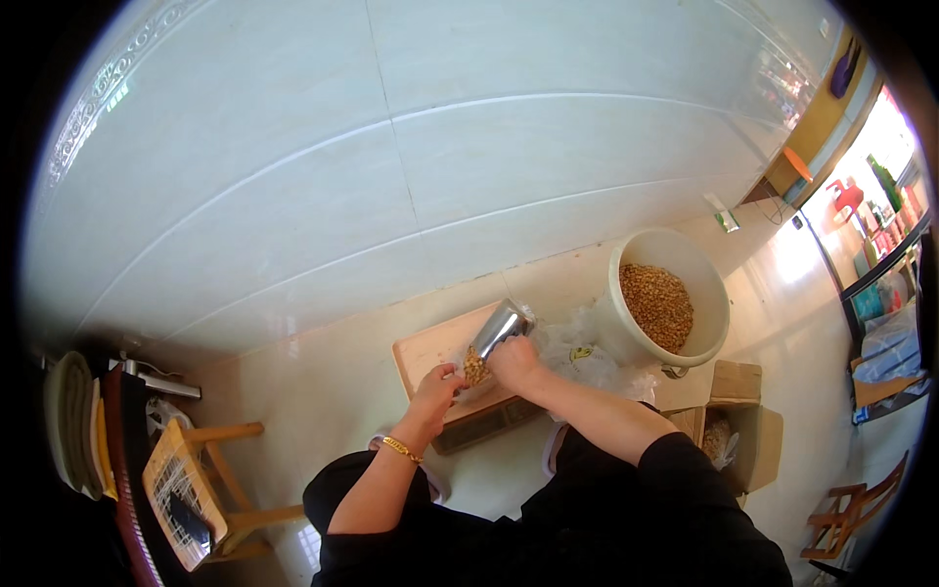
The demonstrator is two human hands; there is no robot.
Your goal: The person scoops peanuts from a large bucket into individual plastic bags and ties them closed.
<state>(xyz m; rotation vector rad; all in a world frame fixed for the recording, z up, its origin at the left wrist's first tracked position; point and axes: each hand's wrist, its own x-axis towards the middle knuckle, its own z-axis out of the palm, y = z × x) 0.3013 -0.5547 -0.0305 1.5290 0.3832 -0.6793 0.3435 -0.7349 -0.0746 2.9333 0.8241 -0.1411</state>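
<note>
My right hand [514, 361] is closed around a shiny metal cup [503, 327], tilted with its mouth down to the left. Nut-like kernels [475, 365] lie at that mouth, inside a clear plastic bag. My left hand [439, 389] pinches the bag's edge beside the kernels. Both hands are over a pinkish tray [419, 352] that rests on a low dark support. To the right stands a large pale bucket [715, 297] holding many golden-brown kernels [656, 307].
Clear plastic bags [583, 363] lie between tray and bucket. An open cardboard box [761, 447] with a filled bag stands at the lower right. A wooden stool [163, 458] bearing zip-tie-like strips and a dark object is at the left. The tiled wall [308, 213] rises ahead.
</note>
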